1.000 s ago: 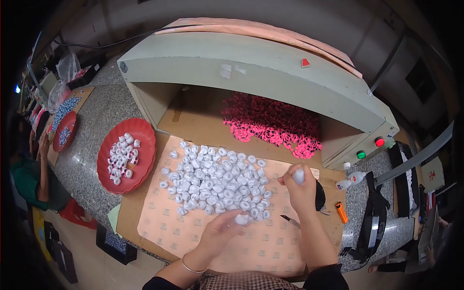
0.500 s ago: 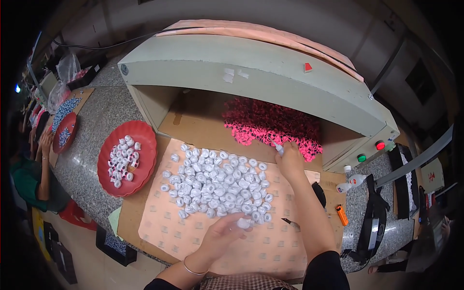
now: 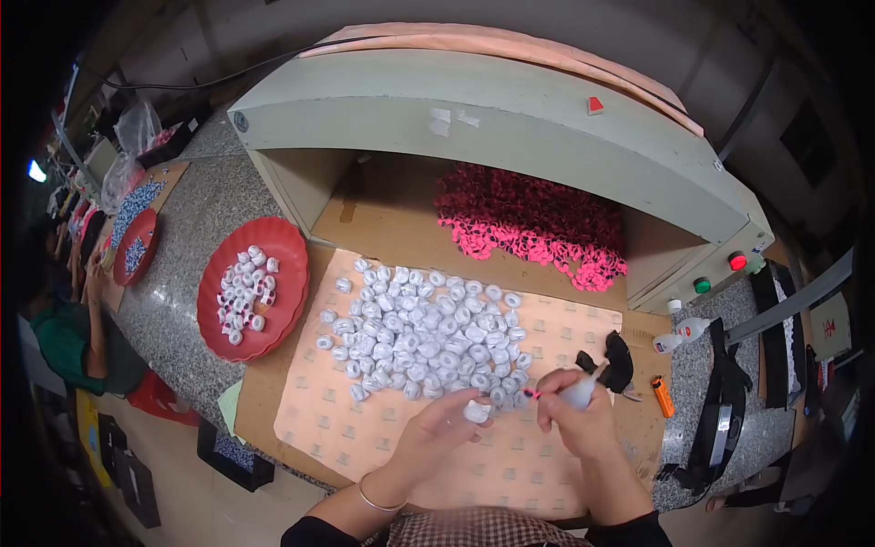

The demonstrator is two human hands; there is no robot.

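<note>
white ring (image 3: 477, 411) in left hand (image 3: 444, 430), right hand (image 3: 574, 417) holding bottle (image 3: 581, 390)

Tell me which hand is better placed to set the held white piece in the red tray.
Left, probably. The left hand already pinches the white piece and is nearer the red tray; the right hand holds a small bottle.

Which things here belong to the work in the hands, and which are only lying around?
In use:
left hand holding one white ring
right hand holding a small squeeze bottle and a pink piece
pile of white rings
pink pieces heap
red tray with finished rings

Lying about:
orange lighter
spare bottle
black cloth
</note>
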